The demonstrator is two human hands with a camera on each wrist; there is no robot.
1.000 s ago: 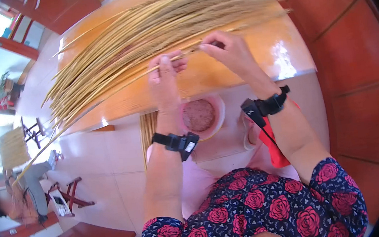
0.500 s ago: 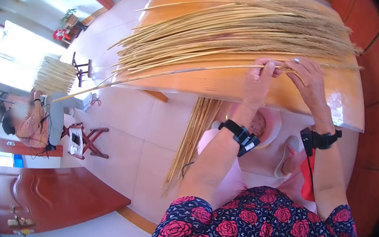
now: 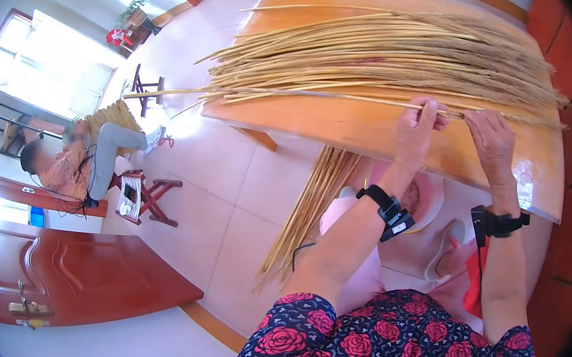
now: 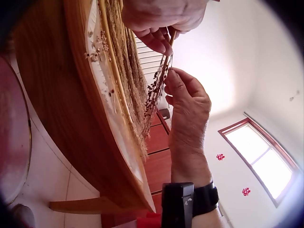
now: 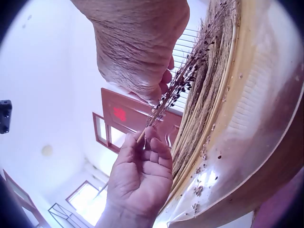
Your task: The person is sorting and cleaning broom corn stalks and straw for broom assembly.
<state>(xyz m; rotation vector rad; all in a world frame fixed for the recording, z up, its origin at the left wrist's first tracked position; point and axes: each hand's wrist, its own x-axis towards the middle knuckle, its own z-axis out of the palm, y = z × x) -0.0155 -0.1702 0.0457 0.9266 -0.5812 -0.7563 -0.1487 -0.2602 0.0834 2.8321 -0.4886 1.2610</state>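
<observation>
My left hand grips a long sorghum stalk just below its seed head, above the table's near edge. The bare end of the stalk reaches far left past the table. My right hand is close beside the left, its thumb and finger pinching the thin branches of the seed head, which carries dark seeds. In the right wrist view the left hand's thumb and fingers close on the stalk right below those branches. Behind lies a pile of sorghum stalks, brushy heads to the right.
Loose seeds and husks are scattered on the wooden table. Below its edge stands a pink tub, beside a bundle of stalks on the floor. Another person sits at the left near a folding stool.
The head view has swung, so table and hands appear farther right. The stalk's bare end has risen from low at the left to about the pile's height. Both hands stay at the seed head.
</observation>
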